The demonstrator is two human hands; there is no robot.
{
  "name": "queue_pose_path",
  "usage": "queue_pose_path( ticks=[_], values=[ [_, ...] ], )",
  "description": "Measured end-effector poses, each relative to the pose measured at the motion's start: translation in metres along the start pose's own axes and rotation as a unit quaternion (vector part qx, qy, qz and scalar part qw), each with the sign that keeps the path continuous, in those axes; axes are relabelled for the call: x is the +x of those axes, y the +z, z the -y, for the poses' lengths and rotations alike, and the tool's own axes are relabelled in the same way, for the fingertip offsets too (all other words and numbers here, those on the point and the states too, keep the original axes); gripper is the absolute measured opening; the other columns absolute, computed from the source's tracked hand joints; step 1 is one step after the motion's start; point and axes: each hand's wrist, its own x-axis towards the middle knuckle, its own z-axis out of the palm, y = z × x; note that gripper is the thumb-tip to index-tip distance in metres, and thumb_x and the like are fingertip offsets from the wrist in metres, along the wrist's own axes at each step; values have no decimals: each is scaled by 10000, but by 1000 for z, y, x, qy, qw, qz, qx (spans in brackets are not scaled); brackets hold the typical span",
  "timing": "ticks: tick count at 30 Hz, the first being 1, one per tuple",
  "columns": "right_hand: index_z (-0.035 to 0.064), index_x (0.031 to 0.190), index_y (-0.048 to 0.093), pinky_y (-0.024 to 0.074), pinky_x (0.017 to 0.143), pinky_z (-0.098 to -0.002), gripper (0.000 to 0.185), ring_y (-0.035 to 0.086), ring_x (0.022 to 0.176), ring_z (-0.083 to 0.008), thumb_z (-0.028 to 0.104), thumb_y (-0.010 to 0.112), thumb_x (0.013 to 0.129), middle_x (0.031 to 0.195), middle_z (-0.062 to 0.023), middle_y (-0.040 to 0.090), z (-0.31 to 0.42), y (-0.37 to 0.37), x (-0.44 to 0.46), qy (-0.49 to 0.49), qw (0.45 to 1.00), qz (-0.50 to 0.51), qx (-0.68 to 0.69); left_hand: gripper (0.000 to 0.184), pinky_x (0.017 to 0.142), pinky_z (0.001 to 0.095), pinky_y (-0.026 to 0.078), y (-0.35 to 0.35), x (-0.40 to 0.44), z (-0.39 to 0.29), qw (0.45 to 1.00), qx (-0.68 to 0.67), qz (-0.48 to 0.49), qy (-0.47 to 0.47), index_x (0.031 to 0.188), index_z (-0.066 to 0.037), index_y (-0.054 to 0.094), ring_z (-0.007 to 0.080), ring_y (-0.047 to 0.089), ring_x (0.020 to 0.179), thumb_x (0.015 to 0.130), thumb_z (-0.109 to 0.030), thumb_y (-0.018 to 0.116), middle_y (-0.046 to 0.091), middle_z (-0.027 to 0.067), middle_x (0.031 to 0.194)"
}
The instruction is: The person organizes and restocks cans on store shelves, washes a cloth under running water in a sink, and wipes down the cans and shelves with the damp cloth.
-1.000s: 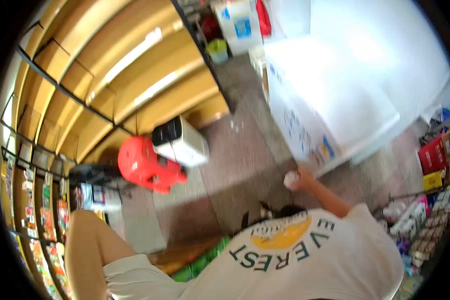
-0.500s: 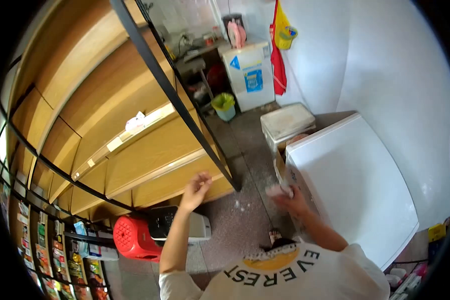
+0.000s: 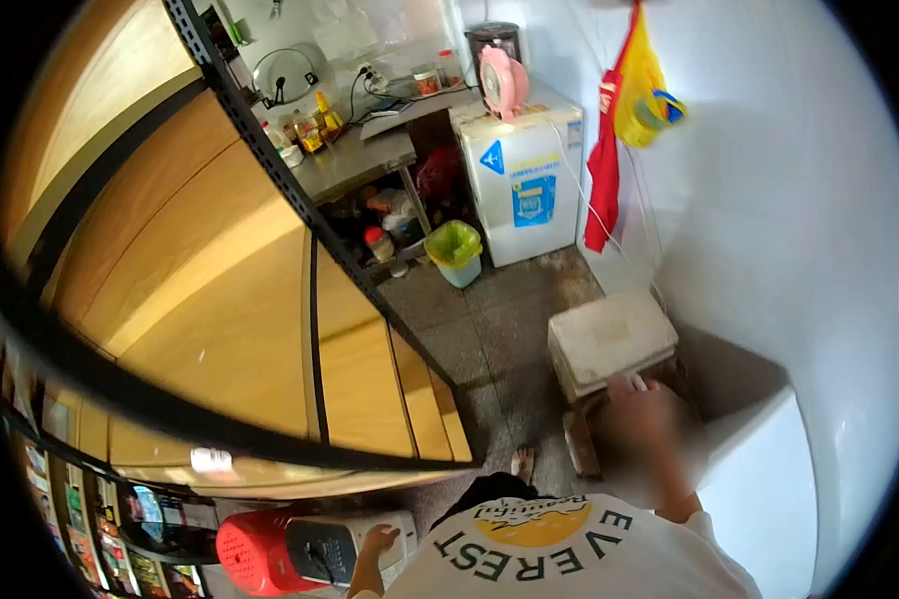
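Note:
My right hand (image 3: 641,404) reaches out over the open cardboard box (image 3: 581,446), close to the near edge of a lidded white foam box (image 3: 614,334). Its fingers are closed around something small and whitish, too blurred to name. Low at my left side hangs my left hand (image 3: 378,540), fingers loosely apart and nothing visible in them. Under that hand is a black and white appliance (image 3: 322,551), with a red plastic stool (image 3: 247,551) beside it.
Wooden shelves (image 3: 210,299) on a black metal frame stand at left. A small white fridge (image 3: 519,190) carries a pink fan (image 3: 503,83); a lined bin (image 3: 455,255) stands beside it. A white chest-like surface (image 3: 769,489) lies at right.
I have stepped forward toward the fridge and foam box. My right hand has moved out over the cardboard box, still closed. My left hand has dropped to my side.

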Motion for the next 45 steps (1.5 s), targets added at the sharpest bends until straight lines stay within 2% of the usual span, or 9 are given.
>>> queue_pose_path(
  ticks=[4, 7, 8, 10, 19, 22, 25, 35, 45],
  values=[
    [31, 1363, 287, 445, 879, -393, 851, 490, 1100, -281, 330, 736, 705, 1296, -146, 429, -85, -57, 59, 273, 942, -127, -147, 581, 878, 364, 440, -23, 13, -45, 997, -65, -10, -42, 1166, -67, 530, 299, 573, 1004, 757, -469, 628, 611, 178, 1048],
    [24, 1300, 368, 431, 904, -424, 761, 458, 1140, -291, 383, 696, 715, 1213, -153, 501, -236, -133, 85, 269, 763, -200, 552, 571, 875, 364, 441, -34, 14, -57, 988, -122, -26, -93, 1163, -66, 532, 300, 574, 1002, 759, -460, 625, 612, 178, 1046],
    [21, 1276, 382, 435, 890, -421, 740, 468, 1113, -290, 372, 698, 706, 1190, -152, 509, -185, -114, 69, 334, 904, -234, 128, 568, 874, 364, 441, -32, 14, -60, 984, -135, -29, -110, 1161, -65, 532, 300, 574, 1002, 760, -457, 624, 612, 179, 1045],
    [16, 1228, 411, 443, 864, -416, 698, 489, 1060, -287, 350, 702, 689, 1142, -151, 526, -137, -78, 90, 373, 885, -175, -218, 562, 872, 365, 441, -29, 9, -64, 973, -169, -34, -153, 1159, -64, 533, 300, 574, 1000, 762, -451, 622, 612, 179, 1043],
    [-8, 1012, 539, 476, 743, -391, 512, 583, 822, -277, 251, 720, 609, 929, -144, 603, -82, 176, 444, 81, 899, 105, -418, 532, 864, 367, 442, -24, 38, -174, 881, -310, -79, -350, 1149, -60, 539, 302, 576, 995, 768, -425, 613, 612, 181, 1036],
    [9, 1265, 395, 419, 894, -385, 765, 499, 1109, -319, 280, 744, 640, 1223, -210, 487, -36, 327, 580, 10, 795, 113, -597, 522, 861, 367, 442, -35, 58, -242, 826, -364, -98, -418, 1145, -59, 541, 302, 577, 993, 770, -416, 609, 613, 181, 1033],
    [3, 1251, 387, 401, 918, -370, 758, 486, 1117, -320, 304, 747, 656, 1247, -203, 470, 37, 477, 636, 10, 843, 324, -429, 513, 858, 368, 442, -55, 72, -303, 781, -406, -108, -463, 1142, -57, 543, 303, 577, 991, 773, -407, 606, 613, 182, 1031],
    [33, 1007, 492, 454, 776, -334, 531, 553, 893, -185, 321, 775, 661, 974, -92, 587, 89, 878, 518, -88, 723, 636, -255, 481, 849, 370, 443, -105, 152, -399, 655, -517, -110, -540, 1131, -52, 549, 305, 580, 985, 780, -378, 596, 614, 184, 1022],
    [23, 1058, 442, 460, 789, -301, 461, 545, 916, -144, 198, 731, 745, 988, -71, 573, 133, 1110, 387, 70, 604, 782, -139, 449, 840, 372, 444, -212, 322, -272, 638, -582, -120, -490, 1119, -47, 555, 306, 582, 979, 788, -348, 585, 614, 186, 1014]
  ],
)
